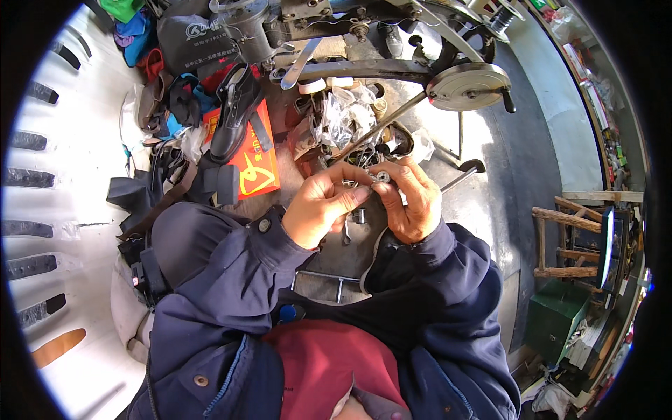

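Before my chest, both hands come together with bent fingers. My right hand [411,203] pinches a small round metal part [382,178], silvery and bobbin-like, between thumb and fingers. Close against it, my left hand [323,204] has its thumb and forefinger pressed together; what lies between those fingertips is too small to make out. Below the hands, a small metal spool-like piece [360,215] shows over the floor.
A hand-cranked sewing machine with a handwheel [467,85] stands ahead. Under it lies clear plastic wrapping [348,115] among clutter. To the left, a black shoe [234,108] rests by a red bag [259,171]. A wooden stool [568,271] and green box [555,318] stand right.
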Demonstrator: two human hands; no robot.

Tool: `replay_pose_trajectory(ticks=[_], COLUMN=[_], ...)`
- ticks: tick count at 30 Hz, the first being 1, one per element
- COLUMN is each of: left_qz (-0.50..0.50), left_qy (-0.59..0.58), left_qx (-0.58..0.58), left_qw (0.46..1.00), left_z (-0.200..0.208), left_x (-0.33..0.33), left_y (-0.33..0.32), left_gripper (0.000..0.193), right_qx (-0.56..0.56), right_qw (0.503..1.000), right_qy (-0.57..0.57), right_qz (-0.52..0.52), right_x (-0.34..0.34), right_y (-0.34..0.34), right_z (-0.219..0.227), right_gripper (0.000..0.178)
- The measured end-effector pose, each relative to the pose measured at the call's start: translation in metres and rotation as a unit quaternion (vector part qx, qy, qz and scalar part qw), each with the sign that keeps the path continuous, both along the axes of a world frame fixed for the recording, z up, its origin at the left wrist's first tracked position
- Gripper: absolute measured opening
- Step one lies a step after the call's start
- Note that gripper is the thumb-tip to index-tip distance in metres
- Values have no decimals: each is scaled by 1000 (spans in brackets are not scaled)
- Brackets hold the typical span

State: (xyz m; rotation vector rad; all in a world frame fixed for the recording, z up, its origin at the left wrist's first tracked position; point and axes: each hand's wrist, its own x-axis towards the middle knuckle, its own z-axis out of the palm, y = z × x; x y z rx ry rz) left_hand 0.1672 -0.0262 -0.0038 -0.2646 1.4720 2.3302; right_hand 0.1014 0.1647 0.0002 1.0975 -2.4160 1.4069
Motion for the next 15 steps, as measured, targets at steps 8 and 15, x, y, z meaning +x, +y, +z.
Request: replay_pose_trajectory(ticks=[8,15], left_qz=[125,50], left_qy=[296,20], left_qx=[4,303], left_qw=[947,951], left_z=[-8,-8], left_x=[1,2], left_y=[-6,-5], left_gripper=[18,15], right_qx=[-35,-13], right_qw=[999,999], right_qy=[-5,33], right_qz=[1,12], right_x=[-2,3], right_y=[-3,-6], right_z=[-4,-6], right_gripper=[18,22])
